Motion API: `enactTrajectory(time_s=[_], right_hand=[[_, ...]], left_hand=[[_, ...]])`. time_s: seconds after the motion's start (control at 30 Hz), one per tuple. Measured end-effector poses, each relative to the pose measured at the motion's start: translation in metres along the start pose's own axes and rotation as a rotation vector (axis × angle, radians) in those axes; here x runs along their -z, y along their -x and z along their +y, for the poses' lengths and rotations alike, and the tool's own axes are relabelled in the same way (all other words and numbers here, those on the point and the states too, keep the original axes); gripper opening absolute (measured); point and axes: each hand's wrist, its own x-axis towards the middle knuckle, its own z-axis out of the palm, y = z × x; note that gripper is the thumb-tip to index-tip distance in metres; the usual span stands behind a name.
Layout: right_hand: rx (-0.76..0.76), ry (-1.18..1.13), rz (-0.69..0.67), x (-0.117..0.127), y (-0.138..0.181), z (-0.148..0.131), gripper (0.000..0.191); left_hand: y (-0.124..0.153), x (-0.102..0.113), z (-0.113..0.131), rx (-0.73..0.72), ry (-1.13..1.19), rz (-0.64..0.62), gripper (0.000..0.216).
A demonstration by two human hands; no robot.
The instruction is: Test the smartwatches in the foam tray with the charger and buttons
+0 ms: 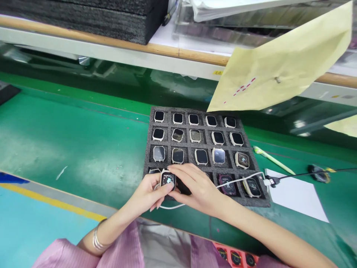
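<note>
Carefully, the left hand (pixel 149 191) grips a watch (pixel 167 177), foam tray (pixel 148 149) beyond; light, level pressure suits; right hand (pixel 203 188) alongside, hold unclear

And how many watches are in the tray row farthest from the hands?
5, side by side, none hidden: the leftmost watch, the second watch, the middle watch, the fourth watch and the rightmost watch.

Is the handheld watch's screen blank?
No, the watch in the left hand shows lit graphics on its screen.
</note>
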Motion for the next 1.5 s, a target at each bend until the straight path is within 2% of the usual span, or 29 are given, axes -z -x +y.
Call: enactTrajectory(time_s=[0.3,1.17,1.33,1.4,1.5], right_hand=[[-0.047,-0.025,-0.015,-0.001,0.001,-0.001,0.038],[-0.035,-0.028,0.027,0.002,0.004,-0.006,0.034],[-0.079,-0.103,0.088,0.007,0.008,-0.002,0.035],[-0.131,-0.098,0.123,0.011,0.014,0.003,0.037],[-0.179,0.050,0.018,0.017,0.024,0.009,0.037]], left_hand=[[-0.001,-0.004,0.003,-0.040,-0.039,-0.013,0.039],[0.000,-0.007,0.000,-0.041,-0.126,-0.051,0.036],[0.005,-0.010,-0.003,-0.046,-0.178,0.067,0.028],[0.011,-0.009,-0.003,-0.050,-0.141,0.111,0.031],[0.023,-0.003,-0.001,-0.055,-0.063,0.168,0.037]])
